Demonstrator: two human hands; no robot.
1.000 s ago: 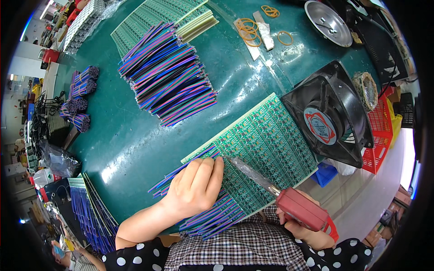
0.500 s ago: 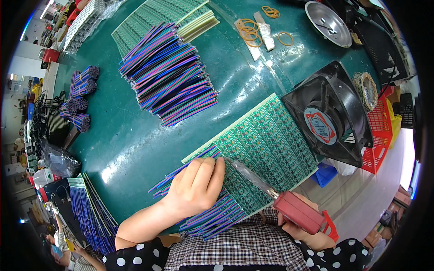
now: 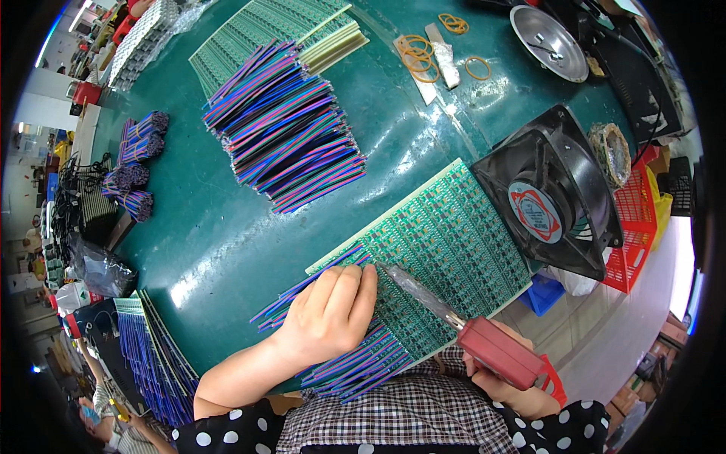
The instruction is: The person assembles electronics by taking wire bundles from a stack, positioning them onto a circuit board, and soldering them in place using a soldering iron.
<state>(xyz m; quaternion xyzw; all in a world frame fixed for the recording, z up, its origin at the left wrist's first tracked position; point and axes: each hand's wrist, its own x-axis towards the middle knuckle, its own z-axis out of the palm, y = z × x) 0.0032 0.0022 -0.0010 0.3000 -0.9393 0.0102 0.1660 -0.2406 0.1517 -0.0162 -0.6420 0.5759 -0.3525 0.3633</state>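
Note:
A green circuit board panel (image 3: 446,242) lies slanted in front of me, with rows of small parts on it. Along its left edge, blue, red, green and black wires (image 3: 363,363) stick out toward me and to the left. My left hand (image 3: 329,310) is closed over that edge, thumb and fingertips pinched at the board. It seems to pinch wire ends, though the fingers mostly hide them. In my right hand (image 3: 495,387) is a red soldering gun (image 3: 501,352), its tip pointing at the board right beside my left fingertips. Whether the tip touches is too small to tell.
A black fan (image 3: 552,193) stands against the panel's right side. Farther off lie a large wire pile (image 3: 287,129), stacked boards (image 3: 333,47), rubber bands (image 3: 417,57) and a metal dish (image 3: 548,43). Wired boards (image 3: 155,356) hang at left; a co-worker (image 3: 113,424) is beyond.

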